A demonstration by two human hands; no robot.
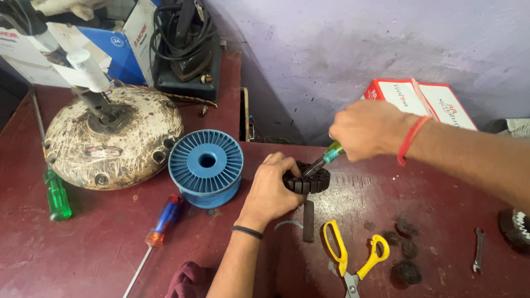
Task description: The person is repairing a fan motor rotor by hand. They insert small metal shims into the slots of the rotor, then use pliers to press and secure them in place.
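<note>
My left hand (270,190) grips a black toothed stator core (314,181) that rests on the dark red table (83,254). My right hand (367,129), with a red band at the wrist, holds a green-handled screwdriver (330,155). Its dark tip points down into the top of the core. A black band sits on my left wrist.
A blue ribbed spool (206,161) stands left of the core, beside a worn cream fan motor housing (113,138). A green screwdriver (57,194) and a blue-and-orange one (162,221) lie at left. Yellow scissors (356,256), dark wire clumps (407,251), a small spanner (479,249) and a red-white box (419,99) are at right.
</note>
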